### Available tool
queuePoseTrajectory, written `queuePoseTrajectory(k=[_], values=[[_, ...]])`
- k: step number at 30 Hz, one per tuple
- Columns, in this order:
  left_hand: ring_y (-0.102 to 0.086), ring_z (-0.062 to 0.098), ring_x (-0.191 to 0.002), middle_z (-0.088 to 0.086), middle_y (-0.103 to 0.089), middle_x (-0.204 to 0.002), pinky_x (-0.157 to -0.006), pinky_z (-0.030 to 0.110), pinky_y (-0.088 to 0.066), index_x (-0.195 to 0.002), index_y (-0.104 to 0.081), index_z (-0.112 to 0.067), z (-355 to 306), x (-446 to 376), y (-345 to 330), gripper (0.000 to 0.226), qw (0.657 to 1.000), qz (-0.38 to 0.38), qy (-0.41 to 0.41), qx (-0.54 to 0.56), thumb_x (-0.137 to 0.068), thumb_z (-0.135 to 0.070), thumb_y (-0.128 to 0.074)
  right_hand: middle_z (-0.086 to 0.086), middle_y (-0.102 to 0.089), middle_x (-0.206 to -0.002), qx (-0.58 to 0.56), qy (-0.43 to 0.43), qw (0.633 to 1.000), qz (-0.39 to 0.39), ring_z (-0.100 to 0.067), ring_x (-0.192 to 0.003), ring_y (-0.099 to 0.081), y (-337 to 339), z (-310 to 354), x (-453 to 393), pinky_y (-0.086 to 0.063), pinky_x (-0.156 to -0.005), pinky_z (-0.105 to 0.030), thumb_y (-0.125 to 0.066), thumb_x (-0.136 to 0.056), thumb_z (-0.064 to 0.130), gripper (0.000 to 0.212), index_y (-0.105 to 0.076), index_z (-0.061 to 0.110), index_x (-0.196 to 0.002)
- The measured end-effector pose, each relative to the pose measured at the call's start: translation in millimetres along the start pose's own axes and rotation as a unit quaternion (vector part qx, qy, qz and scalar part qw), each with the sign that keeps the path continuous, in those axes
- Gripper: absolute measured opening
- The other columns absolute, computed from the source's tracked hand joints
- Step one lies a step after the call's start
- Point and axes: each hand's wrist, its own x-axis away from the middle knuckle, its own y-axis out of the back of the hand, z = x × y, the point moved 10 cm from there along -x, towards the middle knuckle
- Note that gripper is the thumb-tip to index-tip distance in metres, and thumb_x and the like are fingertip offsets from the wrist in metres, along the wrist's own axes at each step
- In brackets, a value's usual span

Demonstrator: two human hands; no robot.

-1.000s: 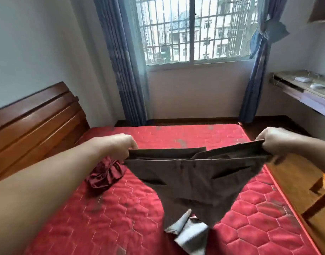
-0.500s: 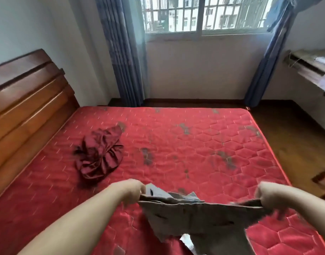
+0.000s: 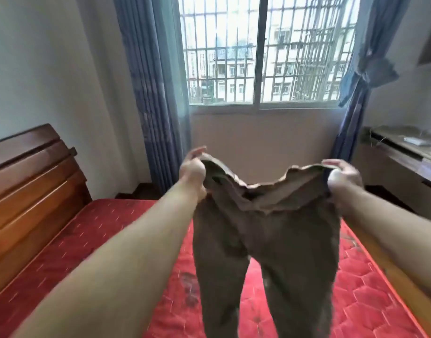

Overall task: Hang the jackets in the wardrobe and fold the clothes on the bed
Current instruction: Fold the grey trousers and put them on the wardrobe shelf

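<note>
While both hands grip the waistband, left hand (image 3: 193, 170) and right hand (image 3: 342, 175) hold brown trousers (image 3: 265, 240) up, legs hanging over red bed (image 3: 107, 230).

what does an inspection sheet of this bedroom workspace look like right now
surface: red quilted mattress, dark stains, wooden headboard at left
job's things: brown trousers held up by the waistband, legs hanging over the mattress
clutter: small pale items on the side desk, too blurred to name
hands: left hand and right hand each grip a waistband end
cables: nothing seen
surroundings: barred window, blue curtains, white walls
</note>
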Motion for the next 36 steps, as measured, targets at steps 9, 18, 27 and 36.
queuePoseTrajectory(k=[9,18,27,36], values=[[-0.059,0.015,-0.078,-0.003,-0.061,-0.092,-0.075,0.039,-0.051,-0.124,-0.058,-0.017,-238.3,40.9,-64.4,0.031,0.951,0.077,-0.288,-0.079,-0.101,-0.015,-0.036,0.002,-0.058,-0.075,-0.151,0.225,0.957,-0.100,-0.013,-0.070,-0.056,82.7,254.3,-16.5,-0.044,-0.059,-0.026,-0.032,-0.075,0.002,0.039,-0.061,0.028,-0.072],[-0.059,0.026,-0.069,0.009,-0.066,-0.097,-0.069,0.043,-0.056,-0.084,-0.066,-0.030,27.2,31.3,71.6,0.049,0.969,-0.045,-0.105,-0.220,-0.083,0.003,-0.029,-0.007,-0.069,-0.071,0.176,0.066,0.982,0.013,-0.025,-0.057,-0.066,43.7,-20.1,47.6,-0.052,-0.054,-0.025,-0.040,-0.078,0.004,0.036,-0.072,0.020,-0.088],[-0.060,0.029,-0.111,0.003,-0.065,-0.127,-0.088,0.031,-0.048,-0.118,-0.064,-0.038,448.4,128.6,283.3,0.062,0.769,0.052,0.103,-0.628,-0.076,0.001,-0.039,-0.006,-0.065,-0.121,0.568,-0.025,0.770,0.288,-0.031,-0.106,-0.062,25.3,-466.1,231.2,-0.047,-0.079,-0.036,-0.044,-0.081,0.017,0.056,-0.047,0.044,-0.129],[-0.025,0.020,-0.136,-0.003,-0.033,-0.148,-0.098,0.038,-0.034,-0.130,-0.052,-0.046,605.0,280.5,389.3,0.050,0.527,0.164,0.039,-0.833,-0.088,-0.019,-0.049,-0.012,-0.066,-0.117,0.598,-0.019,0.717,0.356,-0.033,-0.101,-0.065,71.9,-647.4,413.5,-0.048,-0.079,-0.038,-0.044,-0.087,0.022,0.061,-0.029,0.044,-0.143]])
